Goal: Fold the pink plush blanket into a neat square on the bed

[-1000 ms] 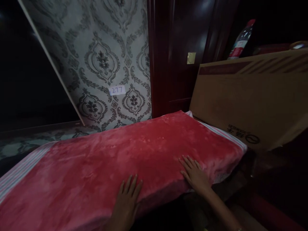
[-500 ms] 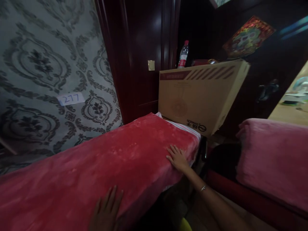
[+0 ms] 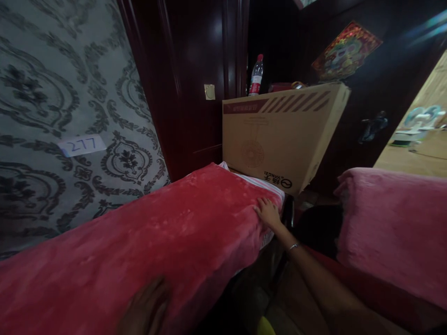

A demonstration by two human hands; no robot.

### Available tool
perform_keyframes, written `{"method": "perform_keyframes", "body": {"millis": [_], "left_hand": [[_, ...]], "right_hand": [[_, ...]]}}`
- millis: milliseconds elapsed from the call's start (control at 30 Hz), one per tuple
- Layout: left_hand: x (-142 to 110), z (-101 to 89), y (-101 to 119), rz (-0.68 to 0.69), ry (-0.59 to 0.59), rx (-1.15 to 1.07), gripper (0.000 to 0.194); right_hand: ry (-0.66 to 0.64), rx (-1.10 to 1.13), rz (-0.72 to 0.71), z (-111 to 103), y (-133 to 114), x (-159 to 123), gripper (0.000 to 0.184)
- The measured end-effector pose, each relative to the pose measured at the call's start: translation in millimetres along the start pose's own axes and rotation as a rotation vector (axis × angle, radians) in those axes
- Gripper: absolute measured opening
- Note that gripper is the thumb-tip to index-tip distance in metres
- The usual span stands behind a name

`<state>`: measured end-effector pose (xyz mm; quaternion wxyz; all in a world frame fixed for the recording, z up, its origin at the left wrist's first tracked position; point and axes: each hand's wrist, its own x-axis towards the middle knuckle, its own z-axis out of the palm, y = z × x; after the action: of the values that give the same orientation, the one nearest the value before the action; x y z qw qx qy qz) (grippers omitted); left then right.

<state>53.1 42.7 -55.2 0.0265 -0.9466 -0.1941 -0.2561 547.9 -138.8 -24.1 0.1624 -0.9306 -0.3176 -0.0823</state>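
Observation:
A red plush blanket (image 3: 181, 223) covers a long, narrow bed-like surface from the lower left to the middle. My right hand (image 3: 268, 213) rests on it near the far right corner, fingers spread against the fabric. Down at the bottom, my left hand (image 3: 146, 307) is over the near part of the blanket, dark and blurred, so its fingers are hard to make out. A striped white cloth (image 3: 261, 183) shows from under the blanket's far end.
Behind the far end leans a large cardboard box (image 3: 275, 135), with a plastic bottle (image 3: 256, 77) above it. At right, another pink blanket (image 3: 398, 228) lies over a dark red base. Patterned wallpaper (image 3: 70, 93) and a dark door (image 3: 195, 70) border the left side.
My right hand has slid right toward the blanket's far right edge. My left hand has shifted slightly down and left. The view has turned a little to the right.

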Motion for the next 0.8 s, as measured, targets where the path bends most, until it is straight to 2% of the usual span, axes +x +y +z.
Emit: {"method": "perform_keyframes", "body": {"millis": [100,300,400,500,667,800], "left_hand": [[36,6.0,11,-0.057,-0.092,-0.055,0.056],[108,33.6,24,-0.007,-0.192,-0.082,0.054],[144,45.1,28,0.014,-0.302,-0.087,0.057],[181,54.0,32,-0.038,-0.399,-0.056,0.06],[228,65.3,36,-0.166,-0.409,0.01,0.06],[240,72.9,36,-0.193,-0.388,0.086,0.057]], "right_hand": [[0.027,0.012,0.048,-4,6,20,0.051],[0.074,0.04,0.109,-9,8,57,0.05],[0.072,0.039,0.137,-11,7,74,0.049],[0.048,0.021,0.178,-10,7,90,0.05],[-0.003,-0.032,0.227,-3,8,112,0.042],[-0.022,-0.073,0.209,2,17,123,0.033]]}}
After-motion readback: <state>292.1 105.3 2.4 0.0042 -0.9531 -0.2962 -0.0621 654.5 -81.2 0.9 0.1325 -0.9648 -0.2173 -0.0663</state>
